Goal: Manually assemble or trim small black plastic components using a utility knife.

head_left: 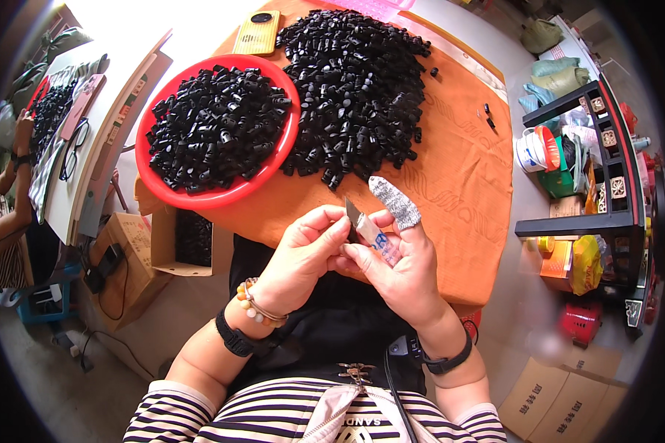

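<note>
My left hand [303, 251] and my right hand [395, 266] meet over my lap at the near edge of the orange table [458, 184]. My right hand grips a small utility knife [369, 230], blade pointing up and left; its index finger wears a grey knitted finger cot [394, 201]. My left hand pinches a small black plastic part [352, 232] against the blade; the part is mostly hidden by fingers. A red round basin [170, 193] holds several black parts. A large loose pile of black plastic parts [362, 88] lies beside it on the table.
A yellow phone [257, 33] lies at the table's far edge. Left stands another table with glasses [72, 151] and another person's arm [4, 214] beside it. Cardboard boxes [137, 258] sit on the floor left, a cluttered dark shelf [598, 177] right, flat cartons [561, 399] lower right.
</note>
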`<state>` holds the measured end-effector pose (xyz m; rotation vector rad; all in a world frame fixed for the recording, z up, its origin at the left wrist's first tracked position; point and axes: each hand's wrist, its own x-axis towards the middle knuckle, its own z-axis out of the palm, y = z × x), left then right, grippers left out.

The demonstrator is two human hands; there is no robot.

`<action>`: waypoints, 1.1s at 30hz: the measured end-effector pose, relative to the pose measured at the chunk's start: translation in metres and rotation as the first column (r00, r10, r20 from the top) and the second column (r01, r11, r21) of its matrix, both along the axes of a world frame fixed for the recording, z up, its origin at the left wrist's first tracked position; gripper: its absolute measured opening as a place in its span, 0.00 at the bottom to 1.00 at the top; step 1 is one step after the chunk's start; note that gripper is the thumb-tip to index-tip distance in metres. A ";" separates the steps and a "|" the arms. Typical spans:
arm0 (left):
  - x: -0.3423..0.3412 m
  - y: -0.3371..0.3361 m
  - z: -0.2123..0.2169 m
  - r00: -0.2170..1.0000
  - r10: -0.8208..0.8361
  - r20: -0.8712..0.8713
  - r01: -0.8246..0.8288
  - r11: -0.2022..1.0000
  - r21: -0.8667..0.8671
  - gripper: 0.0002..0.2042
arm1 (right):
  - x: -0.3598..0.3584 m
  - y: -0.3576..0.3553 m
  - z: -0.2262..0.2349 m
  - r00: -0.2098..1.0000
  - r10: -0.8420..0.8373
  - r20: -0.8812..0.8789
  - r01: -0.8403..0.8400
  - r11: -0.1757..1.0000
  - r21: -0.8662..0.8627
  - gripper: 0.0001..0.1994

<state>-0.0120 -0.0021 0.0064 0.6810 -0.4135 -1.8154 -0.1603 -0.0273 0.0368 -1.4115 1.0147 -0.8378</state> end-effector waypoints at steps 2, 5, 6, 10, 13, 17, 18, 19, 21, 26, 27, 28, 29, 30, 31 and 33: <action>-0.001 0.000 0.008 1.000 0.008 0.016 -0.009 0.999 0.049 0.10 | -0.001 0.002 0.008 0.999 0.035 0.028 -0.036 0.999 0.041 0.28; 0.004 -0.001 0.008 0.996 -0.060 -0.062 0.062 0.998 0.025 0.12 | -0.003 0.001 0.017 0.999 -0.016 0.046 0.017 0.999 -0.036 0.29; 0.004 -0.001 0.008 0.996 -0.060 -0.064 0.062 0.998 0.026 0.12 | -0.006 0.001 0.015 0.999 -0.016 0.045 0.017 0.999 -0.035 0.29; 0.005 -0.001 0.003 0.983 -0.075 -0.169 0.084 0.995 0.044 0.09 | -0.010 -0.001 0.007 0.993 -0.045 0.109 0.045 0.999 0.009 0.25; 0.006 -0.002 0.002 0.972 -0.069 -0.226 0.085 0.995 0.062 0.08 | -0.010 -0.001 0.004 0.991 -0.038 0.131 0.038 0.999 0.004 0.25; 0.007 -0.003 0.002 0.963 -0.062 -0.262 0.086 0.993 0.081 0.08 | -0.010 -0.001 0.003 0.991 -0.040 0.126 0.038 0.999 0.016 0.25; 0.007 -0.003 0.003 0.963 -0.063 -0.262 0.087 0.993 0.082 0.08 | -0.010 -0.002 0.003 0.990 -0.036 0.136 0.035 0.999 0.011 0.24; 0.007 -0.003 0.003 0.974 -0.063 -0.220 0.083 0.993 0.082 0.08 | -0.010 -0.002 0.002 0.990 -0.037 0.136 0.035 0.999 0.012 0.24; 0.006 -0.003 0.004 0.982 -0.063 -0.178 0.079 0.993 0.083 0.08 | -0.010 -0.002 0.000 0.989 -0.011 0.146 0.011 1.000 0.001 0.25; 0.004 0.000 0.004 0.994 -0.101 -0.034 0.101 0.995 0.002 0.10 | -0.001 0.000 0.003 0.968 -0.032 0.248 0.002 0.993 0.120 0.27; 0.004 0.001 0.003 0.994 -0.104 -0.037 0.104 0.995 -0.006 0.11 | -0.002 -0.001 0.001 0.964 -0.035 0.264 0.001 0.991 0.130 0.28; 0.005 0.001 0.003 0.994 -0.104 -0.038 0.104 0.995 -0.006 0.11 | -0.001 -0.001 0.002 0.964 -0.035 0.264 0.000 0.991 0.130 0.28; 0.006 0.001 0.003 0.994 -0.108 -0.019 0.108 0.994 0.006 0.10 | -0.001 -0.001 0.003 0.965 -0.042 0.259 0.006 0.991 0.137 0.28; 0.006 0.001 0.003 0.994 -0.112 0.000 0.112 0.994 0.018 0.10 | 0.000 -0.001 0.004 0.966 -0.049 0.254 0.012 0.990 0.144 0.27; 0.007 0.001 0.005 0.994 -0.112 -0.001 0.112 0.994 0.018 0.10 | -0.001 -0.001 0.004 0.966 -0.049 0.253 0.013 0.990 0.144 0.27; 0.009 0.000 0.009 0.989 -0.136 -0.053 0.139 0.988 0.068 0.10 | -0.003 -0.002 0.005 0.967 -0.043 0.253 -0.001 0.985 0.171 0.28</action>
